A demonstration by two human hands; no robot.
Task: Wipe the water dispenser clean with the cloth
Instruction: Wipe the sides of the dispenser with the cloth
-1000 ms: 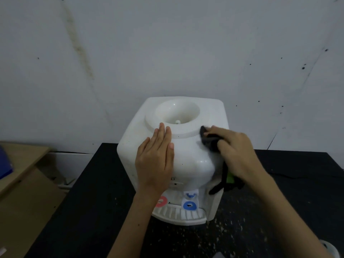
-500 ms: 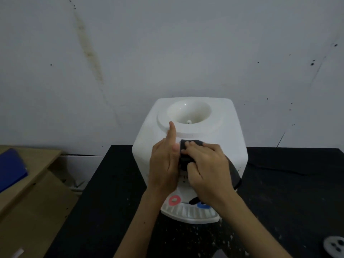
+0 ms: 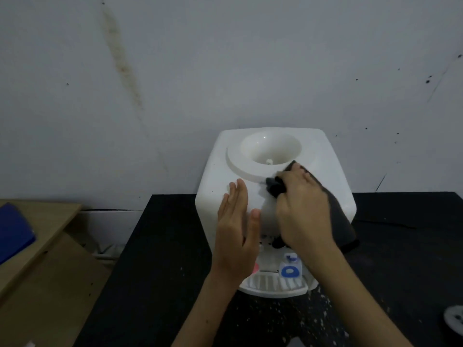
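A white tabletop water dispenser (image 3: 215, 176) stands on a black table (image 3: 160, 259) against the wall, with a round bottle well on top and red and blue taps over a drip tray at its front. My right hand (image 3: 304, 209) holds a dark cloth (image 3: 343, 229) against the dispenser's top front, beside the well's rim; the cloth hangs down the right side. My left hand (image 3: 236, 231) lies flat with straight fingers on the dispenser's front left face.
A wooden shelf (image 3: 50, 214) with a blue object (image 3: 12, 231) stands at the left, lower than the table. White specks dot the table in front of the dispenser. A round white object (image 3: 454, 319) sits at the table's right edge.
My right hand has slid the cloth from the front centre up and right towards the well's rim. My left hand has moved slightly down and left, apart from the right hand.
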